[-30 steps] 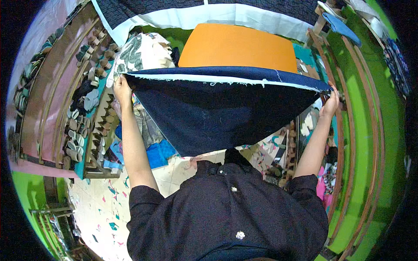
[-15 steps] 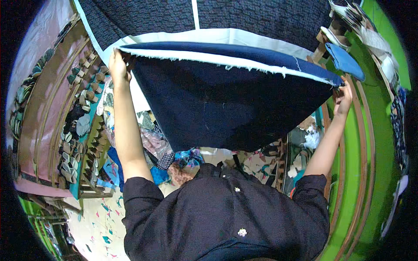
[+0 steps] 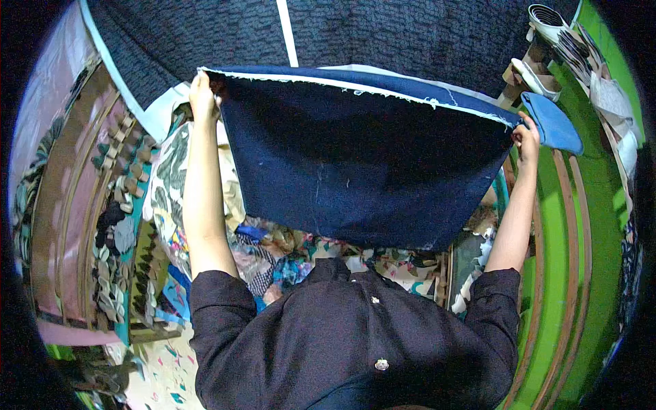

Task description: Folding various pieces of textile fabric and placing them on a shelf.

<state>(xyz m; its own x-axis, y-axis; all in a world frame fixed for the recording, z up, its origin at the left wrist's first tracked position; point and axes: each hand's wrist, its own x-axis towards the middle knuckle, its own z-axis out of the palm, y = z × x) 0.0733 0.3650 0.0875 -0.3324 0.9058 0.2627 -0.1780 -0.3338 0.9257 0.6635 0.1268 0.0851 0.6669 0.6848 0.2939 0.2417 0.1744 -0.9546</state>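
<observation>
A wide piece of dark navy fabric (image 3: 342,171) hangs stretched between my two raised hands. My left hand (image 3: 203,99) is closed on its upper left corner, and my right hand (image 3: 526,140) pinches the upper right corner. Along the top runs a frayed white edge with loose threads, and a strip of brighter blue shows behind it. The lower part of the fabric hangs down toward me. Behind it spreads a large dark patterned sheet (image 3: 383,34) with a white stripe and a pale border.
Racks with many shoe-like pieces (image 3: 109,232) line the left side. A folded blue cloth (image 3: 555,123) and a white shoe-shaped piece (image 3: 534,78) lie at the right by wooden rails (image 3: 570,205). Mixed cloth scraps (image 3: 290,270) are heaped below the fabric. More scraps dot the pale floor (image 3: 167,369).
My left hand has moved right and slightly down, and my right hand slightly left. The fabric's two top edges now hang closer together. The whole view has shifted somewhat.
</observation>
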